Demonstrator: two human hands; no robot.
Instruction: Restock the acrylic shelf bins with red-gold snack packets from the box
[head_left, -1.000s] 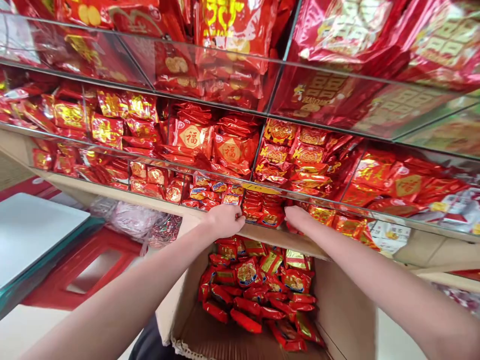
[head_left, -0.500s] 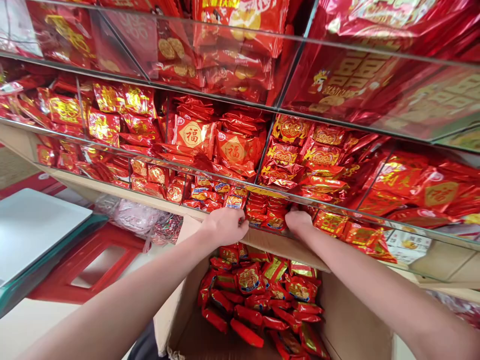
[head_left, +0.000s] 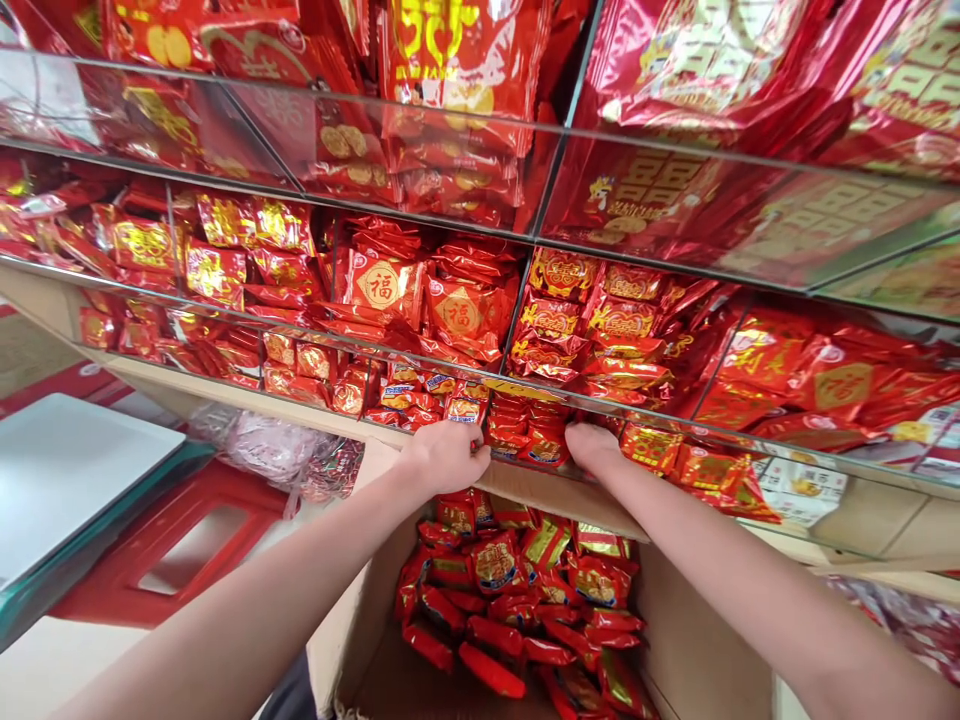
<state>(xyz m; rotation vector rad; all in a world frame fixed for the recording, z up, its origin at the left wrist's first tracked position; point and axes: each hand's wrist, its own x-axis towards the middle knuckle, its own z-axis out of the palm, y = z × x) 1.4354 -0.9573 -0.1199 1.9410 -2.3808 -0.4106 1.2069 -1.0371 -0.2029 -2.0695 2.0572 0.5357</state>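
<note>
My left hand (head_left: 448, 455) is curled closed at the front edge of the lowest shelf bins, above the open cardboard box (head_left: 705, 620). A dark red bit shows between its thumb and fingers, too small to name. My right hand (head_left: 594, 447) reaches into the same row of bins, its fingers hidden. Between the two hands, stacked small red snack packets (head_left: 544, 447) fill a bin behind the clear front panel. Many loose red-wrapped packets (head_left: 497, 563) lie in the box under my wrists.
Larger red bags (head_left: 465, 60) fill the upper shelf behind a clear panel. A pale tray-like surface (head_left: 82, 480) and a red plastic stool (head_left: 172, 540) stand at the left. Plastic-wrapped bundles (head_left: 270, 440) lie beneath the shelf.
The view has shifted slightly, so the upper shelf sits lower in the picture. Both hands stay at about the same place by the bin, and the packets in the box look unchanged.
</note>
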